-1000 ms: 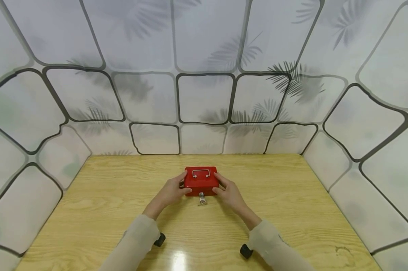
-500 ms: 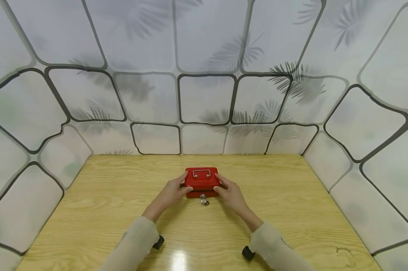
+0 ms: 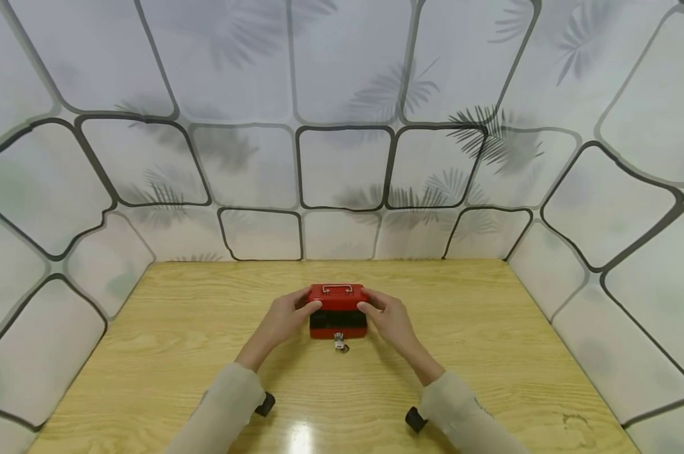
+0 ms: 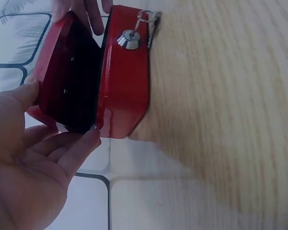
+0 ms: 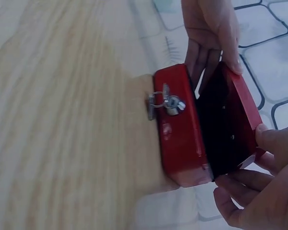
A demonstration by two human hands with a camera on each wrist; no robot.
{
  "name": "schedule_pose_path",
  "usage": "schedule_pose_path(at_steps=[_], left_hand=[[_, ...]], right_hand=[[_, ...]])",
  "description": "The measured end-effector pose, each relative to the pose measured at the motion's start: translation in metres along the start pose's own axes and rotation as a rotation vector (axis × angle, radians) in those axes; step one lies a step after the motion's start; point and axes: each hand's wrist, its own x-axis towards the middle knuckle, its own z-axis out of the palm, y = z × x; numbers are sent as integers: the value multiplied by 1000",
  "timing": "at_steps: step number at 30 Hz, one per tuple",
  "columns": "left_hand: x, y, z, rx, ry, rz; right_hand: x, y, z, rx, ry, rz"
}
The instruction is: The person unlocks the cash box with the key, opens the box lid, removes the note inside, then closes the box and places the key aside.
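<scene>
A small red cash box [image 3: 322, 333] stands on the table, its lid [image 3: 338, 302] tilted partway up, showing a dark interior. My left hand [image 3: 282, 315] holds the lid's left corner, thumb on the front edge and fingers along the side. At the opposite corner, my right hand [image 3: 391, 318] grips the lid in the same way. In the left wrist view, a silver lock [image 4: 129, 39] sits on the box's front with a key in it, and a ring of keys [image 4: 152, 24] hangs from it. A folded metal handle [image 3: 338, 288] lies on the lid.
The box rests on a wood-grain table [image 3: 194, 328]. Behind and at both sides rise pale patterned curtain-like walls [image 3: 342, 164] with dark outlines and leaf prints. Black wrist devices [image 3: 265, 404] sit at both sleeves.
The box was closed one second ago. Both hands have raised the front of the lid, tipping it back, and the gap has widened to show the dark inside.
</scene>
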Motion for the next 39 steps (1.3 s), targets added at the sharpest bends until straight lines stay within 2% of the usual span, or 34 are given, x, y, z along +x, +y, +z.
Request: schedule_pose_path(at_steps=[5,13,19,23,27,33,39], left_hand=[[4,5,-2,-16,73,-31],[14,14,0,-41,186,-100],[23,15,2,-54,231,-121],[27,15,3,-29,257,-118],[30,15,3,-18,267,-121],[32,15,5,-44,285,-118],[34,11,8,-58,282,-110]], right_hand=[[8,-10,-6,-36,8,7],[25,-19,-11,-96,10,66],[37,-17,-13,-113,-14,99],[44,-13,-11,-113,-12,118],[49,-8,-9,-88,6,98],[54,1,-4,-23,44,91],[61,6,1,-26,75,97]])
